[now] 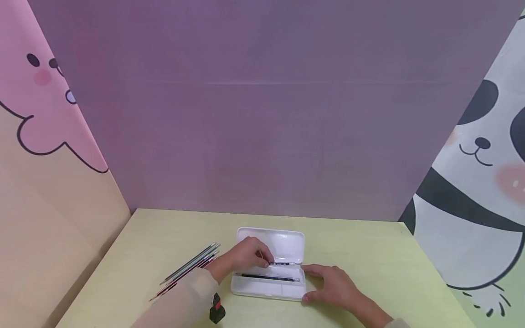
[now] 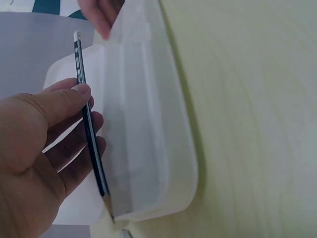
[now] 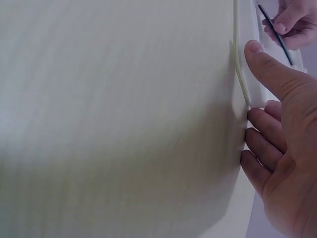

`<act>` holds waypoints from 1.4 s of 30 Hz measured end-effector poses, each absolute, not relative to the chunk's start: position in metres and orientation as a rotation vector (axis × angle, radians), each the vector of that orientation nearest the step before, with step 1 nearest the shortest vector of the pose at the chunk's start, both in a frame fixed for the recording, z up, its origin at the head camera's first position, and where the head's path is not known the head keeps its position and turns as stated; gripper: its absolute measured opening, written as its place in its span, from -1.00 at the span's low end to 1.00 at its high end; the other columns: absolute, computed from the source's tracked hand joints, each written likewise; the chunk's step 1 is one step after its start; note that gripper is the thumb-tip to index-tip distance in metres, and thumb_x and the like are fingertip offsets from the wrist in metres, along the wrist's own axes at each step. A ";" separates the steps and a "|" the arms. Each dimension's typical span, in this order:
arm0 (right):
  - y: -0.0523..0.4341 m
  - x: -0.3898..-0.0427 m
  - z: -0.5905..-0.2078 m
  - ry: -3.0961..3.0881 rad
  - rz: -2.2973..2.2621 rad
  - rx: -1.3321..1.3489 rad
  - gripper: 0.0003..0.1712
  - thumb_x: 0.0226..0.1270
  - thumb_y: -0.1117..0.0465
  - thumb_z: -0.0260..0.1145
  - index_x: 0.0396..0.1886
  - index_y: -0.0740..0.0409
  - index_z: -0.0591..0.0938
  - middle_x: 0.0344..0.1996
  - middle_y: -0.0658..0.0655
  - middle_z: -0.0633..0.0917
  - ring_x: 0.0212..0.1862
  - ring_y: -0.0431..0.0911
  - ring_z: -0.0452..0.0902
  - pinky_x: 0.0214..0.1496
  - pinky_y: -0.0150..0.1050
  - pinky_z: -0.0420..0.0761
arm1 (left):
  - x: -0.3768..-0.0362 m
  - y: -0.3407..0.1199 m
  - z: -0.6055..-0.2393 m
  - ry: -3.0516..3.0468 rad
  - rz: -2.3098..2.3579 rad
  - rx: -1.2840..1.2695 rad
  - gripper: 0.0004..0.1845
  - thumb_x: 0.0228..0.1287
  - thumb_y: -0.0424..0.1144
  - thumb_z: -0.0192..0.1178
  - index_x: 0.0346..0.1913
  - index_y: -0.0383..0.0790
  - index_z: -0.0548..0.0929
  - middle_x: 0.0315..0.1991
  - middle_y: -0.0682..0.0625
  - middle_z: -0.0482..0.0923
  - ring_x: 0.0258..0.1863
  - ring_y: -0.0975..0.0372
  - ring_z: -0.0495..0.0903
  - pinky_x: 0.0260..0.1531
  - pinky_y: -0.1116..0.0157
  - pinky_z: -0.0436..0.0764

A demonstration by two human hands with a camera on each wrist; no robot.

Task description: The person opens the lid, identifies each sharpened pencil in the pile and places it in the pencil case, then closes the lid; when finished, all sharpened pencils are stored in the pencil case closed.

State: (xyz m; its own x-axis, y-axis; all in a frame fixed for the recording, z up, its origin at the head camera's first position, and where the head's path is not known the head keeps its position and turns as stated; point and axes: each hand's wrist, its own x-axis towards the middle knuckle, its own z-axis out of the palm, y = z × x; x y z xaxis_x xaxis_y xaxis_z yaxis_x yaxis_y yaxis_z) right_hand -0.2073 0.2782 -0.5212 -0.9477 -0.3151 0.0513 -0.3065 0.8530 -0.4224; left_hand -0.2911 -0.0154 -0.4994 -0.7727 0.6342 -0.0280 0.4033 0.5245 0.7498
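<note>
Over the table, the left grip pinches a pencil; the right grip, spread, touches a case.

Right hand at right, thumb touching side of white case, other fingers beside case's lower end. Left hand at upper right, pinching dark pencil, slanted. Pale wood-grain counter fills left, broad soft shadow across lower part.
</note>
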 end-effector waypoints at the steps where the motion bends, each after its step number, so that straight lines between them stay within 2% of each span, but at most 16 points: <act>1: 0.278 -0.206 -0.522 3.006 -0.685 -0.495 -0.06 -0.24 -0.37 0.65 0.23 -0.16 0.69 0.12 -0.08 0.76 0.11 -0.03 0.68 0.13 0.03 0.58 | -0.290 -0.014 -0.500 2.477 1.089 0.862 -0.82 0.22 -0.41 0.44 -0.23 -0.03 0.86 -0.32 0.14 0.75 -0.33 0.38 0.60 -0.20 0.42 0.61; 5: 0.277 -0.204 -0.523 3.000 -0.712 -0.467 -0.07 -0.23 -0.35 0.66 0.25 -0.16 0.69 0.13 -0.05 0.75 0.13 -0.01 0.67 0.16 0.05 0.57 | -0.287 -0.008 -0.503 2.487 1.062 0.860 -0.84 0.21 -0.40 0.45 -0.24 -0.04 0.86 -0.31 0.11 0.77 -0.33 0.39 0.58 -0.21 0.42 0.59; 14: 0.276 -0.207 -0.526 3.001 -0.714 -0.463 -0.04 -0.24 -0.40 0.63 0.25 -0.18 0.68 0.14 -0.07 0.75 0.15 -0.03 0.67 0.19 0.06 0.56 | -0.280 0.003 -0.510 2.645 0.863 0.970 -0.86 0.19 -0.33 0.48 -0.28 0.02 0.86 -0.39 0.26 0.72 -0.37 0.47 0.52 -0.19 0.44 0.54; 21: 0.275 -0.208 -0.523 3.000 -0.732 -0.454 -0.06 -0.24 -0.34 0.66 0.25 -0.18 0.68 0.13 -0.07 0.76 0.12 0.00 0.67 0.18 0.07 0.55 | -0.272 0.001 -0.508 2.773 0.712 0.985 -0.91 0.20 -0.26 0.49 -0.32 0.07 0.85 -0.40 0.32 0.71 -0.35 0.47 0.49 -0.13 0.43 0.52; 32: 0.273 -0.206 -0.523 3.010 -0.728 -0.406 -0.07 -0.27 -0.31 0.69 0.23 -0.19 0.69 0.13 -0.04 0.75 0.12 0.02 0.67 0.16 0.08 0.56 | -0.272 -0.007 -0.522 2.801 0.751 1.042 -0.95 0.22 -0.22 0.48 -0.28 0.04 0.85 -0.37 0.30 0.74 -0.35 0.49 0.54 -0.17 0.44 0.56; 42: 0.273 -0.204 -0.524 3.007 -0.717 -0.396 -0.06 -0.28 -0.33 0.68 0.22 -0.17 0.69 0.14 -0.04 0.75 0.12 0.04 0.67 0.18 0.09 0.54 | -0.273 -0.018 -0.514 2.573 0.973 0.967 -0.89 0.22 -0.32 0.46 -0.21 -0.08 0.85 -0.34 0.21 0.74 -0.36 0.47 0.54 -0.21 0.48 0.58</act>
